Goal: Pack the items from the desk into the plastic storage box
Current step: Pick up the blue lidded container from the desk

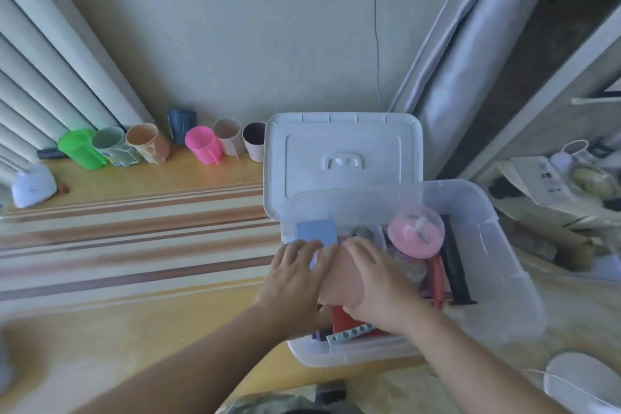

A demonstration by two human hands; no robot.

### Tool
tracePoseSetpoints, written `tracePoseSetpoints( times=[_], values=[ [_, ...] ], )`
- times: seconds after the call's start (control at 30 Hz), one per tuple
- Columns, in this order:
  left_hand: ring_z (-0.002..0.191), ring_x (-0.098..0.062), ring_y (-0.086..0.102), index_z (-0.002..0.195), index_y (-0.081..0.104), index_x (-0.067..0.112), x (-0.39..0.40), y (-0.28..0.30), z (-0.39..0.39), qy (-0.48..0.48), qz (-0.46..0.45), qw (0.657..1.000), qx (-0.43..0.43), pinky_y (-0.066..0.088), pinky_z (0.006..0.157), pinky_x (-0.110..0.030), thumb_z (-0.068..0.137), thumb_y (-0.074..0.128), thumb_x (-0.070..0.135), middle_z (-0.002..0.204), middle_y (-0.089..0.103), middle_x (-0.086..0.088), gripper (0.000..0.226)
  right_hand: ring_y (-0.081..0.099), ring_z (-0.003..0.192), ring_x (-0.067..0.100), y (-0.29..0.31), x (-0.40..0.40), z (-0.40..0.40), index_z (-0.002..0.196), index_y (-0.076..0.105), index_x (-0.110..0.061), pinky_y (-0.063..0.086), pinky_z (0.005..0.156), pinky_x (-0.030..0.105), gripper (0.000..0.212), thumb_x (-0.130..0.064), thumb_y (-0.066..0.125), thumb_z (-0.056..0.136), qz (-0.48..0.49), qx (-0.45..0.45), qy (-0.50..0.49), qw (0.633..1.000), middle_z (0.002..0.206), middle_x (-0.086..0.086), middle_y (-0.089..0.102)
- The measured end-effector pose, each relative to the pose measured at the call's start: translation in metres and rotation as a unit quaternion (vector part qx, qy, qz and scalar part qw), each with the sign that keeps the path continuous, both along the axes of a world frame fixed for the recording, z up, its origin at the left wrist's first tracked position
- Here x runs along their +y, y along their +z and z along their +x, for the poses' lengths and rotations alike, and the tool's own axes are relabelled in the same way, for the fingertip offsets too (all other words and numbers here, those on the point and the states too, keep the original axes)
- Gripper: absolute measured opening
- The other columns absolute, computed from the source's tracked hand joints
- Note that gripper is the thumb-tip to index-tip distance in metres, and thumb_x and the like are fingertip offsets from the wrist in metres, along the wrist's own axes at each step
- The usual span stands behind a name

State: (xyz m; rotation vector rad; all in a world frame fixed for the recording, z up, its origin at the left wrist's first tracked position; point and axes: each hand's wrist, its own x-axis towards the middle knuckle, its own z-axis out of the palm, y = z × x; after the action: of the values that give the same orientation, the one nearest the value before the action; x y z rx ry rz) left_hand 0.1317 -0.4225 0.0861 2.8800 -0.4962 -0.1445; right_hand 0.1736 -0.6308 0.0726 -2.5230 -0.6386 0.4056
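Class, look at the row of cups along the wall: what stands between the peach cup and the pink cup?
In the head view, a dark blue cup stands between the peach cup and pink cup, set further back against the wall.

Both forearms are bare, no sleeves; camouflage-patterned clothing (268,405) shows at the bottom edge.

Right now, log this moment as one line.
stage: packing | left hand + right hand: pressing peach item into storage box | lid: off, behind box

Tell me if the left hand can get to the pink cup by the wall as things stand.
Probably yes: the left hand rests on the peach item in the box, and bare desk lies between it and the pink cup.
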Motion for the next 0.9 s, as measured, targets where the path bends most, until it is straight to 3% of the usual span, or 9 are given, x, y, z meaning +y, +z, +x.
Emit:
tracePoseSetpoints(
  times=[0.17,0.27,0.33,0.43,0.53,0.63,0.73,0.8,0.9],
  values=[
    [0.139,-0.042,0.036,0.145,0.049,0.023,-0.002,0.009,0.017,0.075,0.059,0.995,-0.017,0.032,0.117,-0.054,0.077,0.069,0.044,0.158,0.034,-0.013,0.074,0.051,0.123,0.035,0.001,0.031,0.051,0.149,0.027,-0.036,0.051,0.098,0.049,0.095,-0.029,0.082,0.072,-0.035,-0.018,-0.05,0.998,0.152,-0.001,0.021],
    [0.155,-0.04,-0.002,0.162,0.015,0.025,0.002,-0.001,0.011,0.086,0.121,0.987,0.067,0.002,0.125,-0.059,0.095,0.048,0.055,0.171,0.002,-0.003,0.08,0.057,0.12,0.035,-0.012,0.039,0.06,0.153,0.022,-0.039,0.054,0.093,0.045,0.095,-0.037,0.082,0.079,-0.057,0.005,-0.032,0.998,0.156,-0.001,0.018],
    [0.156,-0.036,-0.017,0.163,-0.002,0.025,0.002,-0.004,0.008,0.094,0.138,0.982,0.092,-0.007,0.125,-0.059,0.098,0.041,0.06,0.171,-0.01,0.003,0.085,0.058,0.12,0.033,-0.021,0.037,0.058,0.154,0.021,-0.04,0.056,0.09,0.043,0.093,-0.036,0.083,0.084,-0.028,0.028,-0.026,0.999,0.159,-0.006,0.014],
    [0.156,-0.037,-0.005,0.16,0.014,0.028,0.004,0.001,0.013,0.086,0.089,0.989,0.081,0.001,0.126,-0.055,0.097,0.044,0.058,0.171,0.007,-0.001,0.076,0.051,0.127,0.034,-0.015,0.033,0.062,0.154,0.024,-0.043,0.053,0.095,0.045,0.092,-0.041,0.082,0.082,-0.034,0.041,-0.014,0.998,0.16,-0.012,0.012],
    [0.15,-0.028,0.019,0.152,0.035,0.037,0.027,0.009,0.01,0.093,-0.035,0.994,0.036,0.021,0.123,-0.043,0.095,0.055,0.047,0.157,0.036,0.0,0.061,0.035,0.132,0.036,0.009,0.044,0.062,0.151,0.029,-0.044,0.05,0.095,0.047,0.087,-0.061,0.074,0.079,-0.108,0.008,-0.01,0.994,0.165,-0.01,0.007],
    [0.139,-0.02,0.033,0.144,0.048,0.039,0.077,0.014,-0.011,0.184,-0.156,0.97,0.01,0.034,0.115,-0.037,0.093,0.061,0.037,0.147,0.043,0.004,0.053,0.042,0.135,0.038,0.027,0.08,0.048,0.146,0.045,-0.03,0.048,0.104,0.047,0.069,-0.044,0.071,0.083,-0.014,-0.092,0.005,0.996,0.162,0.0,0.03],
    [0.136,-0.019,0.035,0.137,0.057,0.037,0.161,0.003,-0.057,0.307,-0.168,0.936,0.033,0.038,0.113,-0.039,0.095,0.062,0.037,0.146,0.043,0.005,0.042,0.037,0.146,0.022,0.031,0.147,0.015,0.148,0.046,-0.026,0.032,0.117,0.033,0.063,-0.024,0.072,0.09,0.094,-0.07,0.067,0.991,0.157,-0.002,0.041],
    [0.136,-0.021,0.035,0.135,0.058,0.037,0.226,-0.007,-0.096,0.389,-0.156,0.906,0.065,0.043,0.111,-0.044,0.094,0.062,0.038,0.147,0.041,0.005,0.041,0.035,0.147,0.017,0.023,0.199,-0.01,0.152,0.043,-0.024,0.034,0.118,0.034,0.068,-0.018,0.073,0.091,0.1,-0.059,0.13,0.985,0.157,-0.005,0.039],
    [0.13,-0.029,0.045,0.131,0.063,0.036,0.323,-0.024,-0.158,0.5,-0.112,0.855,0.074,0.042,0.109,-0.046,0.09,0.068,0.037,0.144,0.045,0.0,0.041,0.023,0.151,0.013,0.01,0.284,-0.038,0.16,0.028,-0.031,0.031,0.123,0.036,0.071,-0.028,0.063,0.098,0.053,-0.007,0.218,0.974,0.163,-0.009,0.027]
  ],
)
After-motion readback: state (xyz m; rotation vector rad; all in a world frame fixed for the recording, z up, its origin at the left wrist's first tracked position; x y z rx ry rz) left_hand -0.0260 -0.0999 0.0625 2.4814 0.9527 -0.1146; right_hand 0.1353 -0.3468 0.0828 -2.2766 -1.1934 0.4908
